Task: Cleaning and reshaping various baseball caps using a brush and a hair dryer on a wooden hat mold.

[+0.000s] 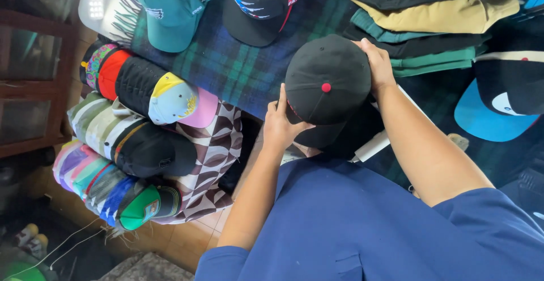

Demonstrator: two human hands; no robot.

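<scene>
A: What is held by the hands?

B: A black cap with a red top button (327, 82) is gripped at center, above the dark plaid blanket (238, 66): the left hand (280, 125) is closed on it at 8 o'clock, the right hand (377, 63) at 2 o'clock.

A: And labels?

B: A white patch is seen on the teal cap (170, 9) at 11 o'clock; stacked caps (141, 88) are lined up at 9.
</scene>
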